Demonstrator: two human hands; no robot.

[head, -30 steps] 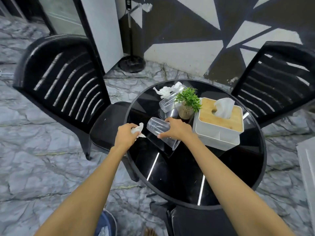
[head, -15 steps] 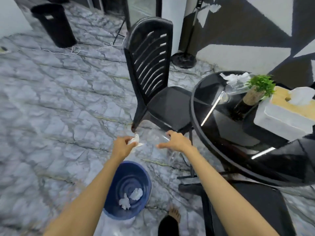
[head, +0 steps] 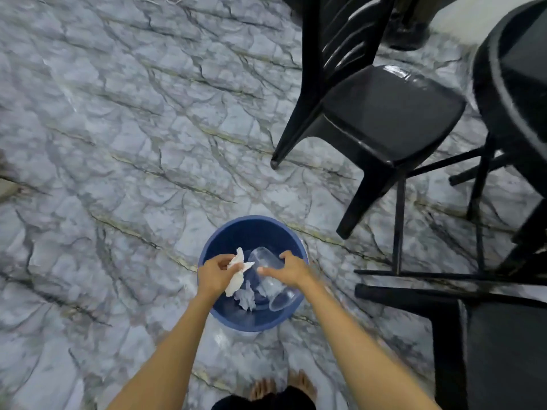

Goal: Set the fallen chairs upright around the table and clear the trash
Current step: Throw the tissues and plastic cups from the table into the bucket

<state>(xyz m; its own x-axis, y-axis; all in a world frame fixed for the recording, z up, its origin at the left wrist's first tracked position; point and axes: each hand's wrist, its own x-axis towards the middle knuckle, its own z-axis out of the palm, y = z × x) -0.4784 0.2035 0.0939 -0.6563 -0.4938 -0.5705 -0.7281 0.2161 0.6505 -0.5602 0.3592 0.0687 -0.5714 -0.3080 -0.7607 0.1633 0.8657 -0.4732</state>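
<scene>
Directly over the blue bin (head: 233, 235), a crumpled white tissue (head: 236, 272) is gripped in the left hand (head: 213, 273), while a clear plastic cup (head: 269, 279), tilted mouth-down, is clasped by the right hand (head: 291, 270). Upright black chairs (head: 381, 113) are seen right of it.

Both hands have swung away from the round black table (head: 509, 63) and now hover over the blue plastic bin (head: 236, 235), the left hand (head: 214, 273) carrying the crumpled white tissue (head: 238, 272) and the right hand (head: 291, 270) the clear plastic cup (head: 268, 279).

bin (head: 233, 232): floor, near centre, just beyond feet (head: 281, 386)
tissues (head: 245, 300): in bin
chair (head: 384, 113): far right of bin
table (head: 512, 69): right of chair
</scene>
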